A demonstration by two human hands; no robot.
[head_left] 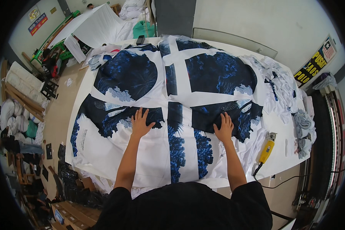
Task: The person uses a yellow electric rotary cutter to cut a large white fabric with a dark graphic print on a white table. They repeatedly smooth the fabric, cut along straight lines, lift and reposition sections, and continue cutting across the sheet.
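Note:
A large sheet of white fabric printed with dark blue garment panels is spread over the white table. My left hand lies flat on it, fingers spread, across the lower edge of a dark printed panel left of centre. My right hand rests the same way on the matching panel to the right. Neither hand holds anything. Wrinkles run through the cloth between the panels. A yellow electric cloth cutter lies on the table to the right of my right hand, its black cord trailing off the near edge.
Crumpled white and blue fabric scraps are heaped along the table's right side, with a grey-blue bundle near the edge. A small black object stands at the far edge. Boxes and black bags sit on the floor at left.

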